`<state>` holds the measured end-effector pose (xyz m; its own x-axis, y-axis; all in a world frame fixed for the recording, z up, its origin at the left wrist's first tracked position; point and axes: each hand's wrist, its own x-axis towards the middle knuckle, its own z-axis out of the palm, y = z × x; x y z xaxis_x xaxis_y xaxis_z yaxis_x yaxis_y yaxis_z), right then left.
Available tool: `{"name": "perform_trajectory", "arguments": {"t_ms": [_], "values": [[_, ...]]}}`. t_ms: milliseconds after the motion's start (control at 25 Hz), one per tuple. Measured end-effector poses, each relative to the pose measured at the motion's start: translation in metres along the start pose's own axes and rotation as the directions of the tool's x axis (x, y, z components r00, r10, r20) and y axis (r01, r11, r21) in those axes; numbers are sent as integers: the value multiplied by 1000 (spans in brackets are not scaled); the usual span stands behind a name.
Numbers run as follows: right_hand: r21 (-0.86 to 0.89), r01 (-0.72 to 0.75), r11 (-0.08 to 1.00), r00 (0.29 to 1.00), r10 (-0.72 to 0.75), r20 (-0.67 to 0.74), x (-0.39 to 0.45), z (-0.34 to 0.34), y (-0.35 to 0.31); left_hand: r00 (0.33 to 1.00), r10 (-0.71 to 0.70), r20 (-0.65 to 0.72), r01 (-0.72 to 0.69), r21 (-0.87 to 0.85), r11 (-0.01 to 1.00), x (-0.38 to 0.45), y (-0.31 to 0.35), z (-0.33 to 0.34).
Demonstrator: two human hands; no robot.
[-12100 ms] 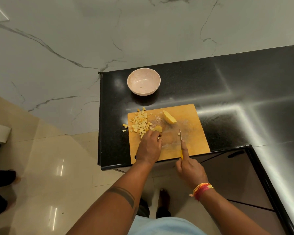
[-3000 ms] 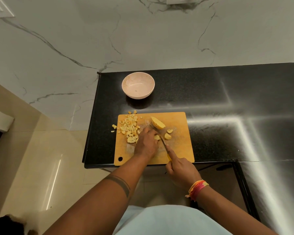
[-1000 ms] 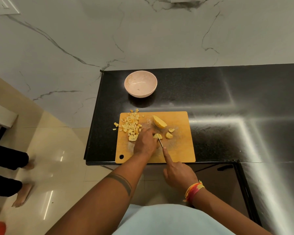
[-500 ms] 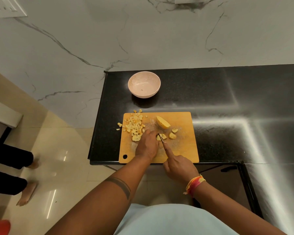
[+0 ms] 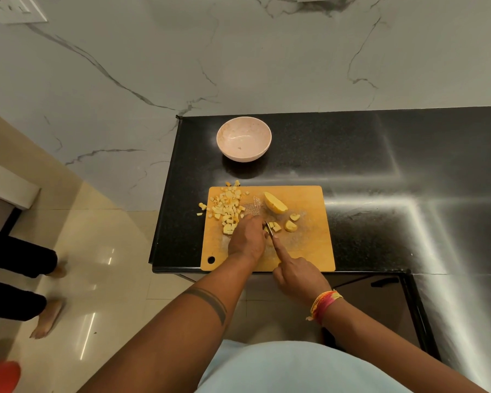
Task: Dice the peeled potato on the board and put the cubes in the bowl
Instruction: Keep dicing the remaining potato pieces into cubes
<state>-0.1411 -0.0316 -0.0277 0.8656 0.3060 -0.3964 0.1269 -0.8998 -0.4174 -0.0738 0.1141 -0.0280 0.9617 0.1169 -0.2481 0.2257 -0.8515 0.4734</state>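
An orange cutting board (image 5: 309, 251) lies at the counter's near edge. A pile of potato cubes (image 5: 227, 209) covers its left part, a few spilled onto the counter. A potato wedge (image 5: 275, 203) rests near the board's far edge, with two small chunks (image 5: 291, 224) to its right. My left hand (image 5: 247, 239) holds down a small potato piece (image 5: 274, 226) mid-board. My right hand (image 5: 295, 272) grips a knife (image 5: 269, 229), forefinger along the blade, which cuts into that piece. The pink bowl (image 5: 243, 142) stands beyond the board and holds no cubes.
The black granite counter (image 5: 380, 171) stretches to the right; its left edge drops to the tiled floor. A marble wall rises behind the bowl. Another person's legs and bare feet (image 5: 44, 319) are on the floor at the far left.
The knife has worked through the held piece over the last seconds, leaving small chunks beside the wedge. The cube pile and the bowl stayed where they were. The other person's legs shifted.
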Motion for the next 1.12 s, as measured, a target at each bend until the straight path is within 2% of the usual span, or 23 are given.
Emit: {"name": "perform_trajectory", "arguments": {"t_ms": [240,480,560,640,720,840,960,1120], "values": [[-14,19,1000,1000,-19,23,-26,7,7,998,-59,-35,58,-22,998,3,2,1],[43,-5,999,999,7,-50,-28,3,19,998,-52,-41,51,-31,998,2,6,-1],[72,-47,996,997,50,-50,-22,1,20,999,-13,-37,12,-24,1000,-5,8,-2],[84,-83,993,995,87,-42,-19,1,18,996,89,-29,-89,5,996,-11,5,1],[84,-88,993,995,92,-41,-17,4,14,978,207,-7,-206,78,975,-13,-1,5],[87,-55,995,998,55,-5,-13,12,3,963,268,-3,-264,171,949,-7,-8,5],[64,0,998,1000,0,7,-2,17,-10,969,242,-41,-227,225,947,3,-17,-3],[68,27,997,1000,-26,-16,17,11,-22,985,145,-97,-124,201,972,11,-30,-15]]}}
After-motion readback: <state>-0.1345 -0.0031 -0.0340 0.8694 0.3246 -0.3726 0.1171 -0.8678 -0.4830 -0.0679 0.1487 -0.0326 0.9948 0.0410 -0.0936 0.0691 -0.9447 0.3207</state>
